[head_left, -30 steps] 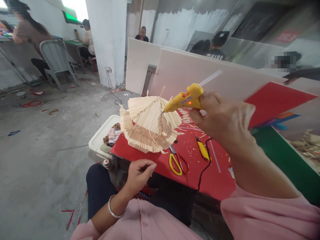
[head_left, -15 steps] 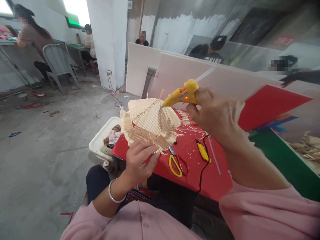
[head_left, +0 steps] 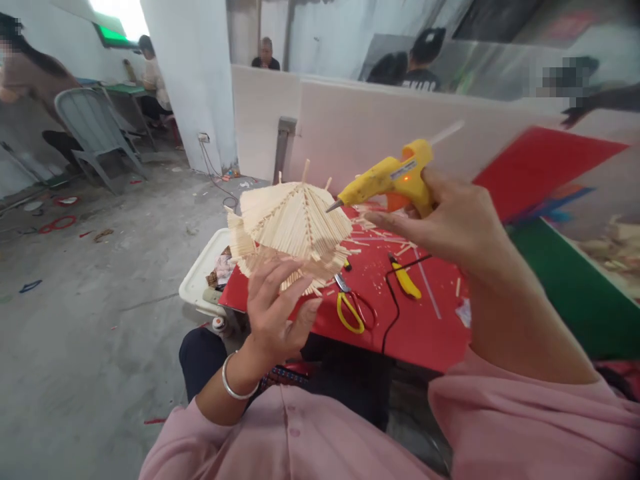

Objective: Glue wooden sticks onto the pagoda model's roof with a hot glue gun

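A yellow glue gun with a lit orange light is gripped in my right hand. Its metal nozzle points left, at or just before the right slope of a model roof made of pale thin wooden sticks; contact cannot be made out. The roof has rows of stick ends along its ridges, with a few sticks jutting up at the top. My left hand, palm up with fingers apart, is at the front lower edge of the model and overlaps it. Whether its fingertips touch the sticks is unclear.
On the red tabletop lie yellow-and-red-handled scissors, a yellow-handled tool, a black cord and stick scraps. A white bin stands left. Pale boards rise behind; several people sit farther off.
The glue gun has drawn back to the right, its nozzle away from the roof's ridge. My left hand's fingers have spread from a pinch at the model's front edge. The view has shifted slightly.
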The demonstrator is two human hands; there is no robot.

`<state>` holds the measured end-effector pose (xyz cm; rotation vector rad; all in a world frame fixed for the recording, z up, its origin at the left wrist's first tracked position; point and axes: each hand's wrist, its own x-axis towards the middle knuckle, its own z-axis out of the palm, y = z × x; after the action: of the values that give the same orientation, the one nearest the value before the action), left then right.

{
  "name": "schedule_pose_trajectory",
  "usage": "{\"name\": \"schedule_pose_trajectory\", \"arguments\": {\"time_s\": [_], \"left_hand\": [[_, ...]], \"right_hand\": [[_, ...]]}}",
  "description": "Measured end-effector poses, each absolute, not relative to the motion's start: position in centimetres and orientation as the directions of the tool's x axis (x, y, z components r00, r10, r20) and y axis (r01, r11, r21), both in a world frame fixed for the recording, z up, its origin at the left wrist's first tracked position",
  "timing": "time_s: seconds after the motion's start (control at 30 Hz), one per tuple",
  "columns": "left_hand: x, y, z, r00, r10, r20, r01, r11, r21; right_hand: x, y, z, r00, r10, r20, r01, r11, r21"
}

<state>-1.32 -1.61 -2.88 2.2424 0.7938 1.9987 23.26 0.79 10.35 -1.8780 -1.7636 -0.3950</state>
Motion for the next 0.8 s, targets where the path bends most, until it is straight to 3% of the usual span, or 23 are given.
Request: {"name": "schedule_pose_trajectory", "arguments": {"time_s": [0.07,0.17,0.3,0.37,0.43,0.5,0.6,0.7,0.8], "left_hand": [[-1.4,-2.5,-2.7,0.045,0.376,0.926,0.29,-0.892,0.348],[-0.4,-3.8,-2.9,0.126,0.375,0.918,0.175,-0.92,0.352],[3.1,-4.7,-4.5,0.262,0.345,0.901,0.029,-0.936,0.35],[5.3,-4.9,-5.7,0.322,0.337,0.885,-0.022,-0.932,0.363],[7.4,-5.1,-6.9,0.377,0.399,0.836,-0.061,-0.89,0.452],[9.3,-5.2,-7.9,0.426,0.572,0.701,-0.087,-0.745,0.661],[11.5,-4.7,-8.7,0.477,0.83,0.289,-0.147,-0.249,0.957],[13.4,-3.5,-8.9,0.479,0.877,-0.03,-0.274,0.182,0.944],[15.2,-2.1,-8.7,0.449,0.881,-0.148,-0.387,0.341,0.857]], "right_hand": [[26.0,-0.9,9.3,0.195,0.877,0.44,0.959,-0.075,-0.275],[30.9,-4.0,6.1,0.293,0.917,0.269,0.938,-0.222,-0.266],[36.3,-7.7,-1.0,0.249,0.953,-0.17,0.921,-0.288,-0.264],[37.8,-8.6,-4.8,0.221,0.942,-0.252,0.921,-0.286,-0.264],[38.7,-8.7,-7.8,0.185,0.943,-0.278,0.928,-0.261,-0.266],[39.2,-8.0,-9.7,0.138,0.95,-0.279,0.938,-0.216,-0.272],[40.2,-5.7,-10.6,0.099,0.963,-0.249,0.954,-0.163,-0.25],[40.9,-3.7,-10.0,0.092,0.971,-0.22,0.97,-0.138,-0.2],[39.9,-4.1,-8.5,0.096,0.987,-0.132,0.98,-0.117,-0.161]]}}
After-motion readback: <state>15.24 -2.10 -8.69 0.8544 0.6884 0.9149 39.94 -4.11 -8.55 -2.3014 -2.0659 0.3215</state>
